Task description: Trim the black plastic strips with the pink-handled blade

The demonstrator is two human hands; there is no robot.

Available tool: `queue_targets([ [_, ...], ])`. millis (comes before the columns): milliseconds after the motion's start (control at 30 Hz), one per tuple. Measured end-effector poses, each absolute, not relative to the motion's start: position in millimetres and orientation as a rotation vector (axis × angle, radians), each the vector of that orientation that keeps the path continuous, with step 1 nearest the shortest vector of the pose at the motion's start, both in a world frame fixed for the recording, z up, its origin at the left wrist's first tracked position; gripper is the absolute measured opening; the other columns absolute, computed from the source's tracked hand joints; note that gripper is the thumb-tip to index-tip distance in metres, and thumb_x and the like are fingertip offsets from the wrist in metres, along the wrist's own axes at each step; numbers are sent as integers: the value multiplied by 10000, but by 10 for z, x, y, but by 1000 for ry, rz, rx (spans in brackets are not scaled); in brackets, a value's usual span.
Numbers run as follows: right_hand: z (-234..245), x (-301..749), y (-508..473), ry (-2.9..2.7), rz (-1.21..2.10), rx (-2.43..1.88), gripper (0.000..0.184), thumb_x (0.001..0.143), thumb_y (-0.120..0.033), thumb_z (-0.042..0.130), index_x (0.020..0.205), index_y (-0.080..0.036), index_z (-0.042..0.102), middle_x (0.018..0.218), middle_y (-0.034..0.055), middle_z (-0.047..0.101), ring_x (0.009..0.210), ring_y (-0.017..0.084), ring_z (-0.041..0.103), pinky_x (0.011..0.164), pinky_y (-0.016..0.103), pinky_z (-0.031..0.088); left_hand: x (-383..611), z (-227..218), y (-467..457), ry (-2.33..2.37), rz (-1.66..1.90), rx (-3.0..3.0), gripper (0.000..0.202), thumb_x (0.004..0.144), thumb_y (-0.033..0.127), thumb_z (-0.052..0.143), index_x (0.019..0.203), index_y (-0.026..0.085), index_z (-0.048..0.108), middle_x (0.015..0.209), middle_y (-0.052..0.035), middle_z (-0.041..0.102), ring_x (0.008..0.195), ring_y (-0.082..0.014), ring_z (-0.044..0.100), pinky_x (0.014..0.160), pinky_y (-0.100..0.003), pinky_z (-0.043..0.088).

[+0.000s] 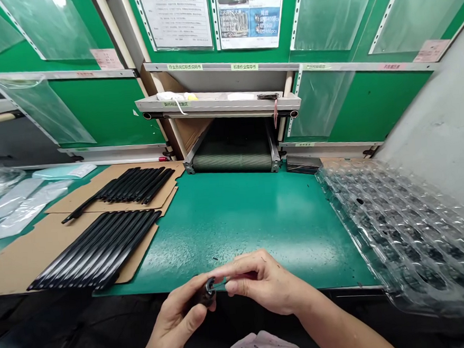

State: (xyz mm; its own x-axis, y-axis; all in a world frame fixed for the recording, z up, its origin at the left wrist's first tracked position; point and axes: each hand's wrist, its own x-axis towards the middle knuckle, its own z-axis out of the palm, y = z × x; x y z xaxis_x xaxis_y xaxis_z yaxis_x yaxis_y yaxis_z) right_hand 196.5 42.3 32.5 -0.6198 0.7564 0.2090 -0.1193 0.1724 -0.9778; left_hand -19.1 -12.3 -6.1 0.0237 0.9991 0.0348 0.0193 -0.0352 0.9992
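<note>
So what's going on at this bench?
The person's left hand holds a small dark part over the near edge of the green table, and the right hand has its fingertips at the part's end; whether they pinch anything is unclear. Black strips lie in two groups on cardboard at left. A clear molded tray sits at right.

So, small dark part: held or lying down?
Held. The left hand's thumb and fingers close around the small dark part, near the green table's front edge.
</note>
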Motion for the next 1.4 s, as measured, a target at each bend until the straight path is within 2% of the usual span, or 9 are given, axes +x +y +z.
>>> queue_targets([
  [100,365,1978,415,-1680,1657,-527,314,926,-269,615,1226,-249,704,829,20,715,792,148,622,741,252,468,-146,-11,-124,1123,1216,1240,423,743,558,744,1053,275,787,751,-54,699,674,-180,574,695,-299,483],
  [233,428,2000,410,-1635,1755,-503,330,939,-315,599,1244,-228,691,868,37,734,857,167,656,819,288,492,-114,24,-102,1044,1192,1231,412,767,552,728,1055,264,787,712,-60,688,634,-158,547,559,-246,421],
  [567,402,2005,413,-1588,1766,-536,315,913,-317,640,1200,-216,717,844,37,723,799,165,660,778,290,501,-22,-2,-100,1010,1256,1153,369,757,506,758,1030,261,793,683,-58,684,591,-142,536,496,-227,399],
  [733,415,1936,343,-1715,1478,-656,275,941,-228,596,1177,-284,725,860,10,723,829,158,646,806,281,478,7,-67,-151,1145,1369,1165,362,752,475,772,1049,270,782,747,-46,730,681,-191,640,565,-248,503],
  [833,377,1863,291,-1775,1263,-774,286,940,-208,589,1171,-312,723,836,-5,695,778,138,605,747,255,454,34,-131,-165,1292,1481,1241,354,751,445,781,1062,279,774,843,-29,758,759,-225,691,725,-314,573],
  [933,297,1776,277,-1770,1116,-871,276,975,-263,535,1167,-337,720,800,-9,631,722,128,572,670,245,426,77,-168,-164,1425,1605,1409,304,770,344,783,1072,319,759,985,-1,767,883,-242,710,883,-362,558],
  [1067,171,1710,329,-1742,999,-1072,309,1012,-317,454,1189,-336,706,797,0,604,715,134,549,680,261,418,133,-87,-144,1524,1730,1744,332,779,195,764,1081,325,715,980,15,753,818,-224,709,854,-376,565],
  [1233,157,1743,296,-1732,1147,-997,329,1017,-326,441,1255,-385,659,854,-1,623,762,141,564,714,268,447,97,61,-88,1787,1770,1881,288,770,170,773,1024,285,704,947,-12,747,825,-240,697,866,-409,545],
  [1400,284,1776,220,-1755,1198,-937,384,963,-194,507,1252,-393,662,850,-14,639,774,138,584,723,264,446,-7,11,-39,1825,1718,1995,332,764,174,780,1068,281,701,979,-30,749,861,-259,698,892,-426,521],
])
